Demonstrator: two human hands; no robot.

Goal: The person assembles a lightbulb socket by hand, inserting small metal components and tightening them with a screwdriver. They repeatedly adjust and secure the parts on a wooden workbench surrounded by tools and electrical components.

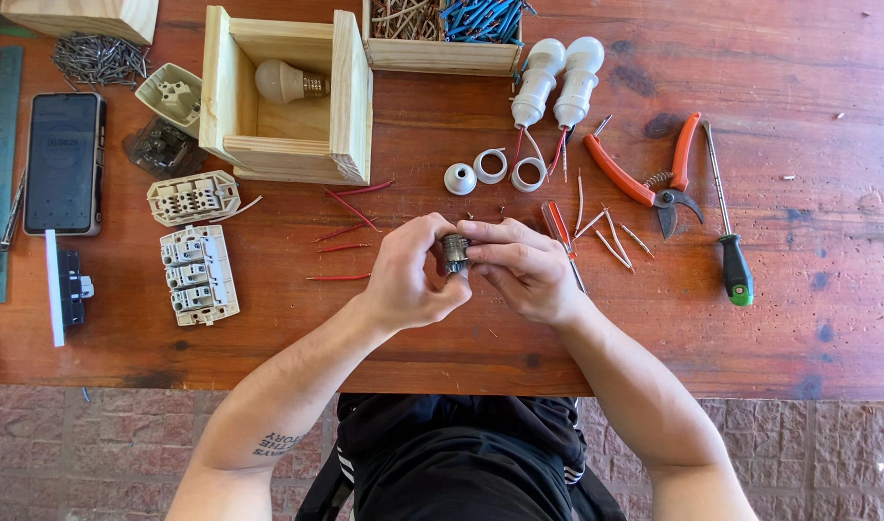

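- 2 hands meet over the middle of the table (pixel 770 328): my left hand (pixel 410 280) and right hand (pixel 524 270) both pinch 1 small dark metal lamp fitting (pixel 455 253), fingertips closed on it from either side, just above the wood.
- The fitting is small and round; I judge a loose pinch could let it drop and roll toward the near edge, which lies close below my wrists.
- Just right of my right hand lies a small red-handled screwdriver (pixel 558 227) among cut wire ends (pixel 611 236); a sweep of the wrist could scatter them.
- Above the hands sit 3 white rings (pixel 490 172) and 2 white lamp holders (pixel 556 82), near enough to be knocked if I reach forward.
- Red wire pieces (pixel 345 232) lie left of my left hand, then 2 white switch blocks (pixel 196 241) and a phone (pixel 64 162).
- Orange cutters (pixel 654 174) and a green-handled screwdriver (pixel 727 222) lie well apart on the right.
- A wooden box (pixel 288 145) holding a bulb (pixel 286 82) stands behind.
- Most open room is at the right, past the green-handled screwdriver.
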